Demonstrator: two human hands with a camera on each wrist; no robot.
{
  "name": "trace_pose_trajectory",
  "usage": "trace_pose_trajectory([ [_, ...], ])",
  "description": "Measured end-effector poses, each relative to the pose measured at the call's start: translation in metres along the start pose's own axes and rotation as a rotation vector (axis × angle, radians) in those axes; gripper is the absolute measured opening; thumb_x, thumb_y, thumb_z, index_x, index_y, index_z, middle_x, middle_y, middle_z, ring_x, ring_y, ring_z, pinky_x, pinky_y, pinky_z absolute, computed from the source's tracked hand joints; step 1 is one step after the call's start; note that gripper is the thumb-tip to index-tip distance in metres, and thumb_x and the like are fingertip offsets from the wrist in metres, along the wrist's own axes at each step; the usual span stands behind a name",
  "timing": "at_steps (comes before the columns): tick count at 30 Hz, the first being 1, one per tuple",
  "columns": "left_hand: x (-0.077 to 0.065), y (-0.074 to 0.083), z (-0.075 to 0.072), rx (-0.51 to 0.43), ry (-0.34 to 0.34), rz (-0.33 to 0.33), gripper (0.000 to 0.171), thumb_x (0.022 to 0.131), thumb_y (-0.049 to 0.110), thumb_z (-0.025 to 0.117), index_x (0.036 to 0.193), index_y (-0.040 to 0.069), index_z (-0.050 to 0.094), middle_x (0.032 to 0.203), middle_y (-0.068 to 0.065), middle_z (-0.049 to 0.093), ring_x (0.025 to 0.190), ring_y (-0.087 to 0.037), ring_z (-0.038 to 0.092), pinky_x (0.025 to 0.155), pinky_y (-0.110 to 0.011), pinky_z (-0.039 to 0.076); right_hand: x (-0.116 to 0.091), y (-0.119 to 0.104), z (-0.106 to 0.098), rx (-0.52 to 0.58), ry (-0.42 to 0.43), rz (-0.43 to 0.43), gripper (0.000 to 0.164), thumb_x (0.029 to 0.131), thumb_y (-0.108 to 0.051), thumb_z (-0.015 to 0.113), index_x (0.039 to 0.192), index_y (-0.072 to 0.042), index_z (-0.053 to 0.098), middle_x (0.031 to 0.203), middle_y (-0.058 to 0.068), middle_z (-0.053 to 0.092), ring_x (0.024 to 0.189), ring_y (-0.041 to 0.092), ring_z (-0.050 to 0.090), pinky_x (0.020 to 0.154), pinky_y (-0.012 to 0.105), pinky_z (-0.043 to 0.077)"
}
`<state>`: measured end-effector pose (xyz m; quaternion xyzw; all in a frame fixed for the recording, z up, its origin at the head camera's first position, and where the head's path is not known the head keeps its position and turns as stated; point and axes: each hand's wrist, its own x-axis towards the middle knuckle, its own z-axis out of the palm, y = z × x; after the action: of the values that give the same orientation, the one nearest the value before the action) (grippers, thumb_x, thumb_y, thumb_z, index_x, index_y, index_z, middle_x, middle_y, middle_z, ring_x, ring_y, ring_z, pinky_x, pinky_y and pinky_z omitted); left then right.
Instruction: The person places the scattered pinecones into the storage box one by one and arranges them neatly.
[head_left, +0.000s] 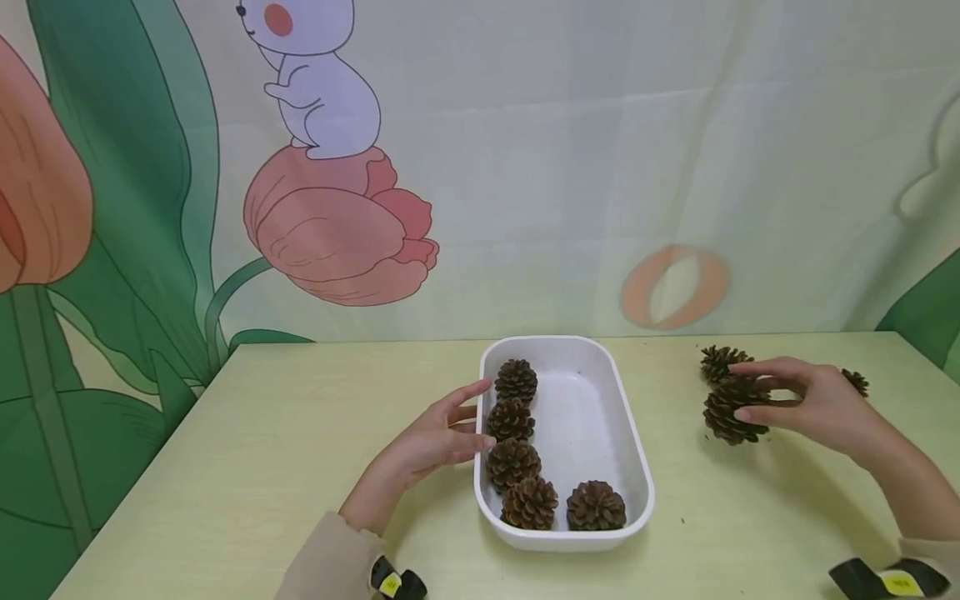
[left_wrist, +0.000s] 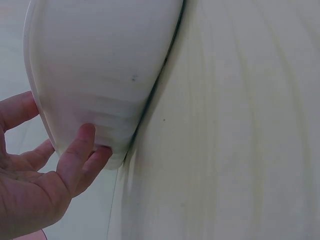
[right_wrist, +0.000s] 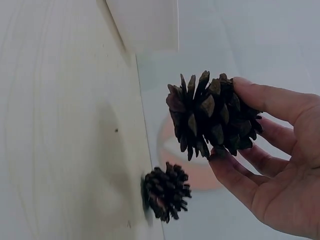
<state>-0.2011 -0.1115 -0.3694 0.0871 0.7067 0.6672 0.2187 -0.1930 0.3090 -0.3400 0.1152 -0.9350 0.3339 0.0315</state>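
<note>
No text is legible. Yellow labels (head_left: 902, 582) on both black wrist straps (head_left: 857, 577) bear marks too small to read.

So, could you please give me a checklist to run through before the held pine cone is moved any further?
1. Right hand gripping the held cone: ok, between thumb and fingers.
2. Held cone off the table: ok, raised in the right wrist view.
3. Left hand at the white tray: ok, touching its left side.
4. Room in the tray: ok, bare floor right of the left-hand row of four cones.
5. Loose cones all off the table: not ok, two remain.
6. Grip firmness: cannot tell.
</note>
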Motion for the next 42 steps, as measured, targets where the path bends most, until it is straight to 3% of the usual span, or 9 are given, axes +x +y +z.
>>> trace_pose_trajectory([
  [2, -0.001, 0.000, -0.001, 0.002, 0.002, -0.003, 0.072, 0.081, -0.004, 0.062, 0.143, 0.014, 0.030, 0.136, -0.027, 0.035, 0.118, -0.038, 0.045, 0.089, -0.041, 0.048, 0.000, -0.006, 0.003, 0.009, 0.012, -0.031, 0.053, 0.078, -0.028, 0.072, 0.124, -0.010, 0.055, 0.119, -0.008, 0.047, 0.091, -0.019, 0.039, 0.067, 0.019, 0.049],
  [12, 0.000, 0.001, 0.001, 0.000, -0.003, 0.001, 0.071, 0.082, -0.006, 0.061, 0.143, 0.014, 0.030, 0.136, -0.027, 0.036, 0.118, -0.038, 0.046, 0.088, -0.041, 0.048, -0.004, -0.040, 0.016, 0.080, 0.042, -0.184, 0.048, 0.076, -0.017, 0.074, 0.121, -0.012, 0.058, 0.113, -0.022, 0.049, 0.099, -0.014, 0.042, 0.075, 0.010, 0.047],
  [18, 0.001, 0.002, 0.001, 0.000, 0.006, 0.000, 0.071, 0.081, -0.006, 0.061, 0.142, 0.015, 0.031, 0.136, -0.027, 0.036, 0.118, -0.038, 0.045, 0.089, -0.041, 0.048, 0.000, -0.061, 0.023, 0.159, 0.045, -0.296, 0.049, 0.074, -0.006, 0.074, 0.120, -0.006, 0.058, 0.112, -0.016, 0.052, 0.100, -0.011, 0.048, 0.081, 0.007, 0.044],
  [23, 0.000, 0.001, 0.000, -0.002, 0.012, -0.005, 0.071, 0.081, -0.006, 0.061, 0.142, 0.015, 0.031, 0.136, -0.027, 0.036, 0.118, -0.039, 0.045, 0.089, -0.041, 0.048, 0.006, -0.077, 0.032, 0.156, 0.031, -0.320, 0.048, 0.074, -0.008, 0.075, 0.119, -0.006, 0.059, 0.112, -0.011, 0.051, 0.101, -0.011, 0.047, 0.081, 0.008, 0.045],
  [29, 0.000, 0.001, 0.000, 0.002, 0.015, -0.011, 0.071, 0.081, -0.006, 0.062, 0.142, 0.016, 0.032, 0.136, -0.027, 0.036, 0.119, -0.039, 0.045, 0.089, -0.041, 0.048, 0.010, -0.091, 0.044, 0.214, 0.004, -0.363, 0.051, 0.071, -0.005, 0.076, 0.119, -0.001, 0.058, 0.115, 0.005, 0.053, 0.103, -0.009, 0.047, 0.081, 0.015, 0.048],
  [36, 0.000, 0.001, 0.000, 0.002, 0.015, -0.010, 0.071, 0.081, -0.006, 0.061, 0.142, 0.015, 0.032, 0.136, -0.027, 0.036, 0.118, -0.039, 0.045, 0.089, -0.041, 0.048, 0.014, -0.105, 0.056, 0.241, -0.068, -0.303, 0.052, 0.073, -0.012, 0.076, 0.120, -0.003, 0.057, 0.117, 0.010, 0.053, 0.103, -0.007, 0.046, 0.088, 0.034, 0.049],
  [42, -0.001, 0.001, 0.000, -0.005, 0.008, -0.006, 0.071, 0.081, -0.007, 0.060, 0.142, 0.014, 0.031, 0.136, -0.027, 0.035, 0.119, -0.039, 0.044, 0.090, -0.042, 0.047, 0.017, -0.109, 0.066, 0.245, -0.101, -0.285, 0.050, 0.073, -0.012, 0.076, 0.119, -0.003, 0.058, 0.117, 0.011, 0.054, 0.105, 0.008, 0.053, 0.089, 0.035, 0.048],
])
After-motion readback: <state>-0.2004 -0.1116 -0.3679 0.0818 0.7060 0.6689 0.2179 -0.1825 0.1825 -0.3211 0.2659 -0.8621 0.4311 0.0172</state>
